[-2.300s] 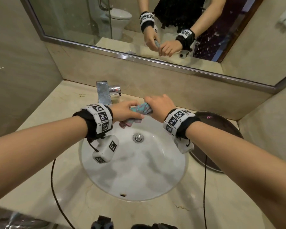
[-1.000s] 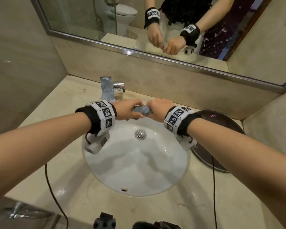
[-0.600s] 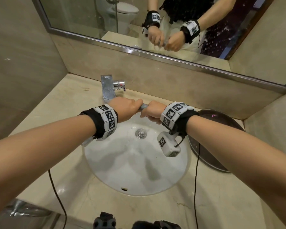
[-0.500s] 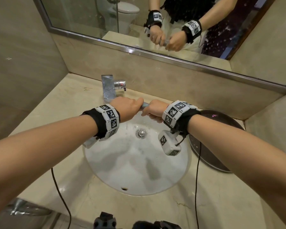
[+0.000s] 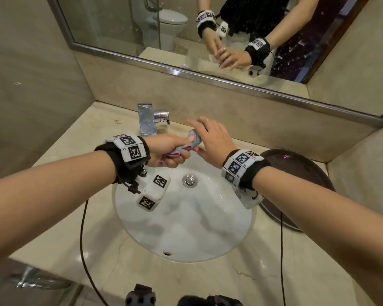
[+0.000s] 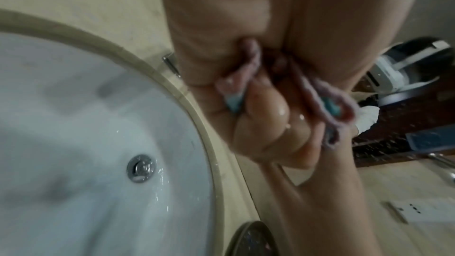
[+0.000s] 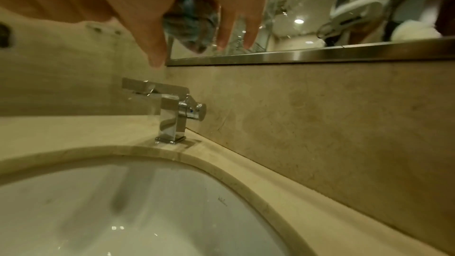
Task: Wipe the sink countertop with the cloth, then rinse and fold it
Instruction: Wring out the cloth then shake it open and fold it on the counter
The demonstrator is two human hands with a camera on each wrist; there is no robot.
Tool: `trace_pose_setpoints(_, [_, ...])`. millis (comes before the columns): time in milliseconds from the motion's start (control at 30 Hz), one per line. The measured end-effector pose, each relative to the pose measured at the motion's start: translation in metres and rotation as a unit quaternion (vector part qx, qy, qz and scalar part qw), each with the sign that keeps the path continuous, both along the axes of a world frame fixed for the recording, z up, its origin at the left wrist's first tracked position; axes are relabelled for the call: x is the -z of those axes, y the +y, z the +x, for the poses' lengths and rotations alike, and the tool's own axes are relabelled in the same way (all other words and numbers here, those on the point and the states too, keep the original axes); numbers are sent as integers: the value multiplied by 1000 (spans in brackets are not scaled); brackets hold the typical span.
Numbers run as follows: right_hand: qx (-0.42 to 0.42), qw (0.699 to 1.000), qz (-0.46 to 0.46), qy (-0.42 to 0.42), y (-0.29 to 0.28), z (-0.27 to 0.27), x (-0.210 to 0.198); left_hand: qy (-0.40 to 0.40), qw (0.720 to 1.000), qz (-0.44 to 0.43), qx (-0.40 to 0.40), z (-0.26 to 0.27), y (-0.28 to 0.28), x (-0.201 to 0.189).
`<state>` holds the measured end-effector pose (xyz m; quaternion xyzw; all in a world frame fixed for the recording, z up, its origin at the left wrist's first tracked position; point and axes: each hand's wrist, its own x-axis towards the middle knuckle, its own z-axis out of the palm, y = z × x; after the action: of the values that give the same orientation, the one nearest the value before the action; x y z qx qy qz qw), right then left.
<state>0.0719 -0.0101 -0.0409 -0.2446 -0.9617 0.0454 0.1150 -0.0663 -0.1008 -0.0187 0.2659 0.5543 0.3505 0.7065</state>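
The cloth (image 5: 194,140), pink and teal and twisted into a wet wad, hangs over the back of the white sink (image 5: 186,230). My left hand (image 5: 175,153) grips its near end with curled fingers (image 6: 265,116); loose pink folds of cloth (image 6: 246,77) poke out of the fist. My right hand (image 5: 205,134) is spread over the far end with straight fingers (image 7: 152,42). In the right wrist view the cloth (image 7: 194,22) shows between them. Whether the palm touches the cloth I cannot tell.
A chrome faucet (image 5: 147,120) stands just left of the hands on the beige marble countertop (image 5: 60,208). A dark round dish (image 5: 301,173) sits on the counter at right. The drain (image 5: 188,180) is below the hands. A mirror (image 5: 119,29) lines the back wall. Cables hang over the counter.
Both hands were gripping and twisting the cloth end to end. Now my right hand has let go and spread its fingers; my left wrist has rolled, still gripping the cloth.
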Motion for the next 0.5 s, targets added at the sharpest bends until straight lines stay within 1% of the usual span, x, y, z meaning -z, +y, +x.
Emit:
trace_pose_setpoints(67, [-12,1000,-12,16,3,-1,-5,-30,999,-2,17,3,-3,-3])
trace_pose_setpoints(133, [-28,1000,-1,1,7,0,-10,-14,1000,14,21,4,-4,-5])
trace_pose_setpoints(167, [-33,999,3,-17,9,0,-12,11,999,28,22,5,-4,-6])
trace_pose_setpoints(233, [-41,997,11,-61,14,-1,-18,91,994,62,29,6,-3,-5])
trace_pose_setpoints(300, [-54,993,31,-99,18,-2,-21,198,974,98,53,4,-2,-4])
trace_pose_setpoints(367, [-65,985,54,-148,17,-4,-27,309,937,133,88,1,-1,-4])
trace_pose_setpoints(400, [-63,982,59,-169,16,-5,-28,365,912,152,110,0,0,-5])
trace_pose_setpoints(433, [-57,980,56,-182,15,-5,-29,424,879,169,137,-1,0,-6])
trace_pose_setpoints(467, [-43,980,33,-194,13,-6,-29,497,832,179,168,-1,0,-6])
trace_pose_setpoints(500, [-21,980,-22,-198,11,-7,-29,582,768,182,195,1,0,-5])
